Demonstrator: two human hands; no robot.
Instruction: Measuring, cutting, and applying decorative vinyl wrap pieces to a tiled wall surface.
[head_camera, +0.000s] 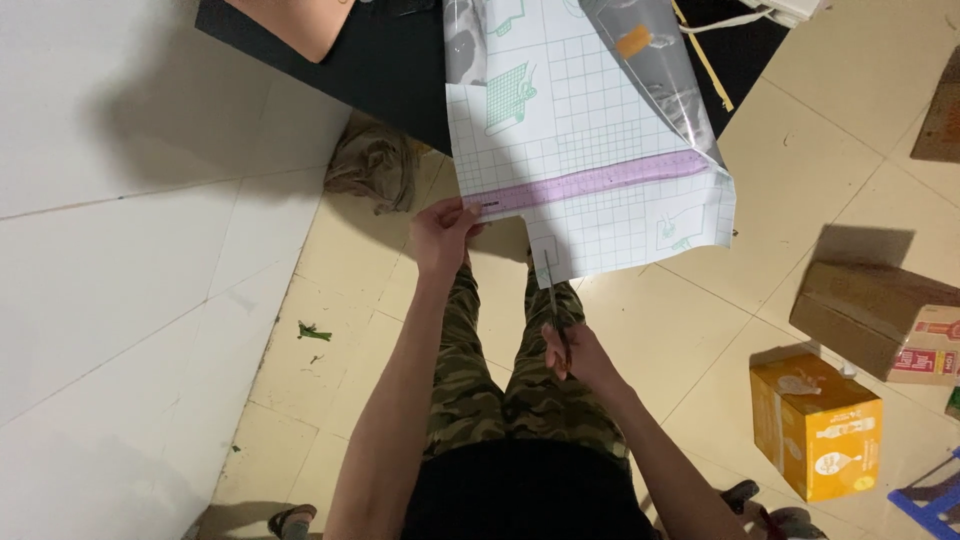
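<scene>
A large white sheet with a printed grid (590, 150) hangs over the edge of a black table (390, 70) toward me. A pink ruler (600, 182) lies across it near its lower edge. My left hand (442, 232) pinches the sheet's left edge at the ruler's end. My right hand (575, 352) holds dark scissors (553, 305), whose blades point up and meet the sheet's bottom edge beside a small cut notch. The sheet's grey patterned face (655, 70) folds back at the upper right.
Cream floor tiles lie below, with my camouflage trousers (500, 380) in the middle. A crumpled cloth (372, 168) sits under the table. A brown carton (875, 318) and an orange box (815, 425) stand at the right. A white tiled wall (130, 250) fills the left.
</scene>
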